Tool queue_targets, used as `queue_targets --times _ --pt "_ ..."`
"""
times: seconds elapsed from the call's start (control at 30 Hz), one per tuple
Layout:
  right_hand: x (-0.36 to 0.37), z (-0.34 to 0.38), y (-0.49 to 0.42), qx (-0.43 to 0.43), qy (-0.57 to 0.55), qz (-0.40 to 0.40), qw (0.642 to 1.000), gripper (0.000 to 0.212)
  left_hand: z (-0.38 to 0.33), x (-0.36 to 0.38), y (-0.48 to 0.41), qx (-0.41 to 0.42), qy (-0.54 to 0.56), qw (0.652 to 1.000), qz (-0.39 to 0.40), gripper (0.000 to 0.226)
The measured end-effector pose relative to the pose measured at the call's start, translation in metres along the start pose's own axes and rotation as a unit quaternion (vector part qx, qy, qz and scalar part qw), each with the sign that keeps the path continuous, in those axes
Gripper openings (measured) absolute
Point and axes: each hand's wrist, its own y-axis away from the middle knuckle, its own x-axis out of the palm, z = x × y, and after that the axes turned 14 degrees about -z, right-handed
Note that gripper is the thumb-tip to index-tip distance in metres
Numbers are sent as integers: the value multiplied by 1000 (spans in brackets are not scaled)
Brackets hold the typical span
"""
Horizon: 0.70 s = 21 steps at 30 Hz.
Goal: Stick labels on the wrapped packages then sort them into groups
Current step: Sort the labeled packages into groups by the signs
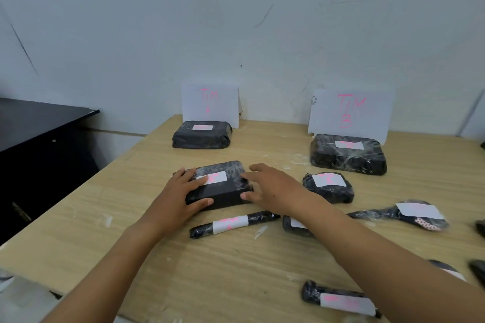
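Left hand (181,193): we grip the labelled package (220,195), thumb on its near face.
Right hand (265,186): we grip its other end.
Place: nearer us than the TIM A card (210,105).

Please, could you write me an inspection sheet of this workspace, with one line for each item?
Surface: light wooden table, with white smears.
Job's things: middle package, labelled, held between both hands; one package before the TIM A sign; another package before the TIM B sign; unsorted packages, labelled, lie near and to the right.
Clutter: small white scraps.
Grippers: left hand and right hand each grip one end of the middle package, thumbs on its near side.
Cables: nothing seen for certain.
Surroundings: pale scuffed wall; black cabinet at left.
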Motion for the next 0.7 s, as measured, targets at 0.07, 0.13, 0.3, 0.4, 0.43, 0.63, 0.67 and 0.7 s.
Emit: queue_targets --times 0.07,0.13,0.3,0.4,0.43,0.63,0.67,0.7 --pt "-7 -8 7 6 -4 -7 1000 53 -1 3 -1 -2 2 1000 2 61" --pt "-13 -17 16 13 -8 -24 1000 52 -5 5 -4 1 2 1000 4 62" --pt "-28 -36 33 26 -3 -52 998 50 -22 17 -14 27 -52 998 12 61" --pt "-36 -47 41 33 2 -67 997 47 -42 25 -20 55 -53 997 -5 56" --pt "-39 -50 43 37 4 -72 997 46 -50 28 -21 66 -47 997 -7 54" --pt "-50 -78 61 78 35 -106 991 44 -99 47 -33 95 45 994 20 44" --pt "-51 -84 65 87 40 -114 989 45 -109 51 -34 94 58 993 33 42" --pt "-52 -90 68 96 45 -119 987 47 -120 55 -36 88 74 992 47 41"
